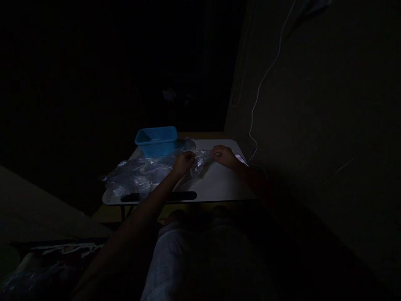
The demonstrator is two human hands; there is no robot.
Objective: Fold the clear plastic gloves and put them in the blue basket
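A clear plastic bag (199, 160) is stretched between my two hands above the small white table (224, 186). My left hand (184, 163) is closed on its left edge, and my right hand (224, 156) pinches the right end. To the left of my left hand lies a crumpled heap of clear plastic bags (134, 177). Behind that heap stands a blue plastic basin (159, 144), its inside mostly dark. The scene is very dim, so the fine shape of the bag is hard to make out.
A phone (241, 159) with a lit screen lies by the table's right edge, partly behind my right wrist. A white cable (258, 92) hangs down the right wall. A dark slot (184, 195) runs along the table's near edge, above my knees.
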